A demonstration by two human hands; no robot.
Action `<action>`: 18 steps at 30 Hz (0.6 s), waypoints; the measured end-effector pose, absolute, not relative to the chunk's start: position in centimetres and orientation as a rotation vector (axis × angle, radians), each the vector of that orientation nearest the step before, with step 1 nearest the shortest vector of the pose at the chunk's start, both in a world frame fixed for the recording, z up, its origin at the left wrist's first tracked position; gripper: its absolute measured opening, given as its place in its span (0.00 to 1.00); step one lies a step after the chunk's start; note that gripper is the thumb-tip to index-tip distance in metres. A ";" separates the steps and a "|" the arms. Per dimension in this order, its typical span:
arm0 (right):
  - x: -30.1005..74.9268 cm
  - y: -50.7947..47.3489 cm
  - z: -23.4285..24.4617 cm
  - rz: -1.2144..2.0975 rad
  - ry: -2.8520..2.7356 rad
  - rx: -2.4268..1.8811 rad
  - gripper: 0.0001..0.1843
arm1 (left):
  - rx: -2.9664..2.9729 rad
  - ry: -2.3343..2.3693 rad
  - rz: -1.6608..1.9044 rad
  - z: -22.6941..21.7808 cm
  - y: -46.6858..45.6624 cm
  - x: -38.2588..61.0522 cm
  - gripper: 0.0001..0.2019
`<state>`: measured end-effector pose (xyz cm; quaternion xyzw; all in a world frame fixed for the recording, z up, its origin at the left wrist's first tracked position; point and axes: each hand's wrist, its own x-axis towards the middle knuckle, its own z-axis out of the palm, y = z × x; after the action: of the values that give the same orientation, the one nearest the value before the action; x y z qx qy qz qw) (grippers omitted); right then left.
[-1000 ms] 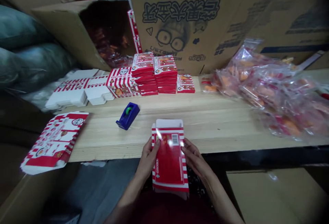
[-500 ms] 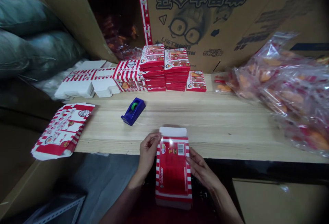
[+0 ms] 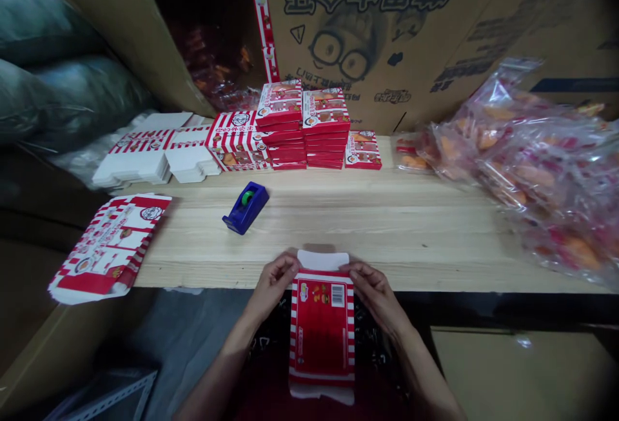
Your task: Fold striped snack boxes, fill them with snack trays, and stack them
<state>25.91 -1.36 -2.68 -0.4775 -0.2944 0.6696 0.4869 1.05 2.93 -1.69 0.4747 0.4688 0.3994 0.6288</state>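
Note:
A red and white striped cardboard box (image 3: 322, 331) is held over the table's front edge, its barcode side up. White flaps stick out at its far and near ends. My left hand (image 3: 276, 280) pinches the far left corner between thumb and fingers. At the far right corner, my right hand (image 3: 376, 292) has its thumb and fingers closed on the edge by the flap. Beyond the hands, a blue tape dispenser (image 3: 246, 208) with a green core rests on the table (image 3: 387, 227).
Flat striped cartons (image 3: 111, 247) overhang the table's left front edge. Stacked finished boxes (image 3: 325, 127) and folded white-flapped cartons (image 3: 140, 160) line the back. Clear bags of orange and red pieces (image 3: 527, 169) pile up at the right. An open brown carton (image 3: 126, 28) stands behind.
My right hand has moved up from the box's side to its far right corner. The box has shifted slightly towards me, and the camera view has moved a little.

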 end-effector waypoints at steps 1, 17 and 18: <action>26.1 -1.1 -2.7 1.649 -0.695 -1.167 0.16 | 1.088 1.060 0.894 -1.7 2.9 1.2 0.18; 26.7 2.6 -3.0 1.895 -0.660 -1.027 0.30 | 0.724 0.898 0.800 -3.3 5.5 2.2 0.18; 26.7 2.6 -3.0 1.890 -0.713 -1.036 0.27 | 0.744 0.899 0.794 -3.3 5.6 2.0 0.18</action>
<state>26.74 2.55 -2.97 -0.4136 -0.2846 0.7548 0.4222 2.02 5.59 -3.32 0.3418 0.4133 0.3647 0.7611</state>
